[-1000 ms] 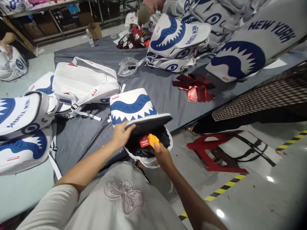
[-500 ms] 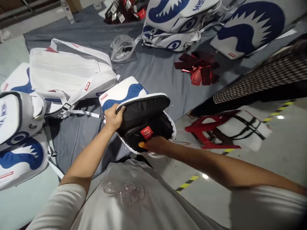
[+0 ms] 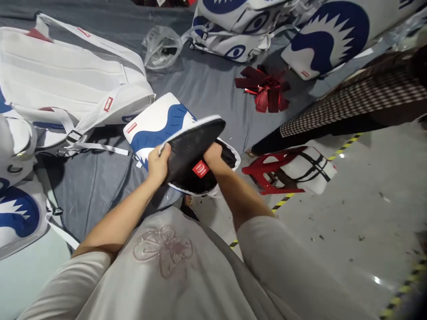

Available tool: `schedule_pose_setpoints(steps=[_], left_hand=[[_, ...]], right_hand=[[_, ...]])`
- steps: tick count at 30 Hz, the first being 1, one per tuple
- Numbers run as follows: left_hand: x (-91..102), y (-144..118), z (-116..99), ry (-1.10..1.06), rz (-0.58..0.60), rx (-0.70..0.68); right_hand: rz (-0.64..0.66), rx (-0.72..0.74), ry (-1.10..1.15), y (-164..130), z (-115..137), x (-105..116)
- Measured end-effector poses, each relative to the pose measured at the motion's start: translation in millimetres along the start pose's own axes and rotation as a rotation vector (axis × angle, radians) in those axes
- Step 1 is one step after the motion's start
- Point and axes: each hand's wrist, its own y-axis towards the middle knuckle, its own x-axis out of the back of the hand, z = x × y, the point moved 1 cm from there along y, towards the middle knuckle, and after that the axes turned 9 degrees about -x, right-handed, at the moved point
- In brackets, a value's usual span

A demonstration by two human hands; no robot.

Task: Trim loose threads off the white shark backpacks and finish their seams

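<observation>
A white and blue backpack [image 3: 160, 118] with a wave-and-teeth print lies at the table edge, its top unzipped and its black lining showing. My left hand [image 3: 159, 164] is closed on the edge of the raised flap [image 3: 196, 133], thumb on the black inner side. My right hand [image 3: 212, 153] reaches into the opening, under the flap and beside a red label [image 3: 200, 169] on the lining. The fingers of that hand are hidden, so what they touch is out of sight.
More white backpacks [image 3: 70, 80] lie on the left, and others are stacked at the back [image 3: 233, 31]. Red tags [image 3: 265, 89] and a clear plastic bag [image 3: 162, 46] rest on the grey cloth. Another person's checked clothing [image 3: 350, 100] and a red stool [image 3: 270, 171] are at right.
My right hand has moved from the near side of the opening deeper into the backpack, under the flap. My left hand still holds the flap, which now tilts more. The view has shifted.
</observation>
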Motion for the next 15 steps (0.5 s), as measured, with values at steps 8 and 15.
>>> schedule_pose_setpoints(steps=[8, 15], left_hand=[[-3.2, 14.2, 28.3, 0.008, -0.361, -0.076], [-5.9, -3.7, 15.2, 0.097, -0.231, -0.128]], right_hand=[[0.374, -0.423, 0.018, -77.8, -116.8, 36.3], [0.573, -0.388, 0.635, -122.2, -127.4, 30.2]])
